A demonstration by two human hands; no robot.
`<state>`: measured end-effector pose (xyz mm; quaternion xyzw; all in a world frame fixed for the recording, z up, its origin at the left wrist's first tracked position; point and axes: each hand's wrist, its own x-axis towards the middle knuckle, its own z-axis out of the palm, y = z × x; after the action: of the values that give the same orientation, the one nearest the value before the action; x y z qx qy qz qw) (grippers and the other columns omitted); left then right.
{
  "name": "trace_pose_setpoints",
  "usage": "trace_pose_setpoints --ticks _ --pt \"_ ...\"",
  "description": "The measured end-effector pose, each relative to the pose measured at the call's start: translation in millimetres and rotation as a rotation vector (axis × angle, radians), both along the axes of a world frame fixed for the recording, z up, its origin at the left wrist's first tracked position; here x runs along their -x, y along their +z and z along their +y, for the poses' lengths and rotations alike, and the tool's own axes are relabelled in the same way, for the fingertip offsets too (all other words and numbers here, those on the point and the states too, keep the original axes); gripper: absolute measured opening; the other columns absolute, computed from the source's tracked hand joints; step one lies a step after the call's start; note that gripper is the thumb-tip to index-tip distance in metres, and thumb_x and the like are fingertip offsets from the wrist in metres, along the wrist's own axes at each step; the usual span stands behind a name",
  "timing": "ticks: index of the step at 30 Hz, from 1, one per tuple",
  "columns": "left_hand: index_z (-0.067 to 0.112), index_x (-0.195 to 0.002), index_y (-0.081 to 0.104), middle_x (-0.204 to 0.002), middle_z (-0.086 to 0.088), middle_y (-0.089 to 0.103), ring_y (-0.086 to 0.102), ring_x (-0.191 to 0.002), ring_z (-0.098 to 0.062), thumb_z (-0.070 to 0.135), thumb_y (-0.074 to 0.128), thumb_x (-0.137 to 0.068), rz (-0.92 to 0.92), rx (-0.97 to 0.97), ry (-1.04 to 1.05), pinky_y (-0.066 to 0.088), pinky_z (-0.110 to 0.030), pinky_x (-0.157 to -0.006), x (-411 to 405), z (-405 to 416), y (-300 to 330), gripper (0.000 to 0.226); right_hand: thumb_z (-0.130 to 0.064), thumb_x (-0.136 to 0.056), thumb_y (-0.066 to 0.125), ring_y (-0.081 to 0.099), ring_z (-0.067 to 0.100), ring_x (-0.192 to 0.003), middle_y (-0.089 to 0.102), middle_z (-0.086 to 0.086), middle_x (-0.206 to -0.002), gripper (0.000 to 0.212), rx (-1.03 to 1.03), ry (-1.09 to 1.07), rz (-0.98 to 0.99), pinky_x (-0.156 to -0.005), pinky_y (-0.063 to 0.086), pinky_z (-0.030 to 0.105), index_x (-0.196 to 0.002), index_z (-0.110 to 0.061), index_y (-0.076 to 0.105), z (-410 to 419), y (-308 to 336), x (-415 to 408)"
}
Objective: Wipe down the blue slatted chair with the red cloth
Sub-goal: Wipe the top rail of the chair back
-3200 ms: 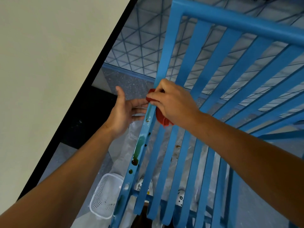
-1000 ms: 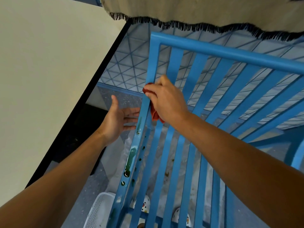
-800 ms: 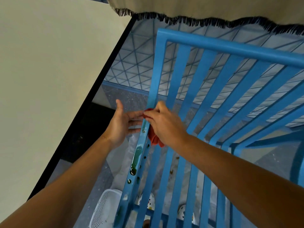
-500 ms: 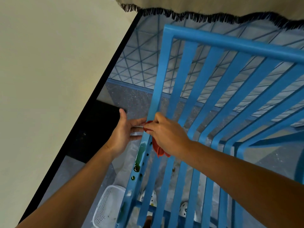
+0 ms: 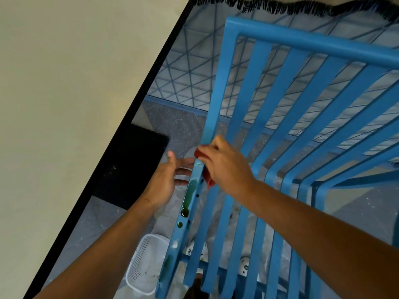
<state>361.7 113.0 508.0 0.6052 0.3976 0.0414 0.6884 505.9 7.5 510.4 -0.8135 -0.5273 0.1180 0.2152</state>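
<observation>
Red cloth clamped against the chair's left rail.

Our right hand (image 5: 224, 167) curls its fingers around the crumpled red cloth (image 5: 206, 176), pressing it on the outer left rail of the blue slatted metal chair (image 5: 257, 117) (just above a green smear); our left hand (image 5: 165, 180) lies open, fingers straight and touching that rail. Below, a white perforated plastic basket (image 5: 143, 266) holds small dark specks.

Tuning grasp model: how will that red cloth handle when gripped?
Likely floppy: the red cloth bunches in the right hand and hangs below it. Probably light; fingers alone hold it against the blue chair rail. Dampness can't be judged.
</observation>
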Motion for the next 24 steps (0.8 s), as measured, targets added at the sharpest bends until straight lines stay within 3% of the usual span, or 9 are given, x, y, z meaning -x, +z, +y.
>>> trace_pose_setpoints --ticks 3,6,9,13,16,19,21,24 --pt "0.025 -0.11 0.071 -0.106 0.002 0.075 0.071 -0.095 -0.005 0.061 0.012 -0.091 0.001 0.023 -0.018 0.057 -0.021 -0.073 3.3 -0.4 0.8 0.072 -0.025 -0.088 0.077 0.066 0.022 -0.072 0.06 0.007 -0.094 0.027 0.018 0.008 0.045 -0.06 0.04 0.02 -0.112 -0.013 0.074 -15.7 -11.5 21.1" --pt "0.022 -0.113 0.071 -0.107 -0.001 0.075 0.071 -0.095 -0.007 0.059 0.018 -0.094 0.013 0.026 -0.039 0.056 -0.022 -0.073 6.5 -0.6 1.2 0.067 -0.025 -0.09 0.076 0.065 0.025 -0.074 0.059 0.007 -0.093 0.025 0.019 0.074 0.034 -0.057 0.05 0.029 -0.112 -0.014 0.075 -18.2 -10.4 22.9" --pt "0.015 -0.111 0.071 -0.1 -0.003 0.074 0.071 -0.085 -0.005 0.043 0.028 -0.104 0.0 0.056 -0.003 0.054 -0.019 -0.068 6.2 -3.1 0.1 0.052 -0.03 -0.098 0.064 0.061 0.022 -0.087 0.058 0.004 -0.101 0.026 0.059 0.15 0.037 -0.067 0.049 0.032 -0.121 -0.021 0.072 -9.5 3.2 3.5" --pt "0.01 -0.111 0.069 -0.101 -0.008 0.071 0.071 -0.081 -0.009 0.029 0.032 -0.108 0.004 0.096 0.043 0.056 -0.021 -0.067 5.9 -1.3 -0.9 0.041 -0.029 -0.097 0.066 0.062 0.02 -0.092 0.061 0.004 -0.106 0.023 -0.056 -0.017 -0.014 -0.07 0.038 0.024 -0.117 -0.021 0.074 8.2 12.5 -20.6" --pt "0.011 -0.113 0.069 -0.1 -0.004 0.071 0.07 -0.086 -0.012 0.023 0.037 -0.108 0.021 0.07 0.04 0.056 -0.023 -0.07 6.3 0.7 0.7 0.034 -0.021 -0.09 0.075 0.065 0.023 -0.082 0.062 0.008 -0.098 0.02 -0.103 -0.021 -0.031 -0.064 0.048 0.024 -0.109 -0.013 0.077 5.6 1.6 -9.4" --pt "0.009 -0.118 0.067 -0.108 -0.01 0.071 0.068 -0.093 -0.019 0.017 0.039 -0.108 0.031 0.064 0.057 0.057 -0.031 -0.079 7.5 1.6 4.3 0.031 -0.02 -0.089 0.077 0.064 0.024 -0.078 0.061 0.007 -0.095 0.025 -0.064 0.094 -0.023 -0.062 0.06 0.036 -0.112 -0.013 0.076 -11.2 -10.1 11.4" --pt "0.015 -0.115 0.069 -0.112 -0.012 0.071 0.068 -0.099 -0.022 0.017 0.043 -0.106 0.039 0.018 0.052 0.056 -0.033 -0.083 9.3 0.6 7.7 0.028 -0.023 -0.092 0.072 0.065 0.024 -0.085 0.062 0.005 -0.1 0.025 -0.022 0.098 0.037 -0.071 0.06 0.04 -0.117 -0.018 0.075 -16.2 -8.1 13.2" --pt "0.021 -0.111 0.07 -0.107 -0.002 0.073 0.068 -0.102 -0.017 0.017 0.055 -0.102 0.014 -0.138 0.067 0.054 -0.029 -0.087 9.5 -2.9 15.7 0.018 -0.029 -0.097 0.067 0.063 0.019 -0.097 0.062 0.001 -0.11 0.025 -0.018 -0.011 0.192 -0.087 0.053 0.035 -0.121 -0.023 0.071 -13.5 6.8 5.8"
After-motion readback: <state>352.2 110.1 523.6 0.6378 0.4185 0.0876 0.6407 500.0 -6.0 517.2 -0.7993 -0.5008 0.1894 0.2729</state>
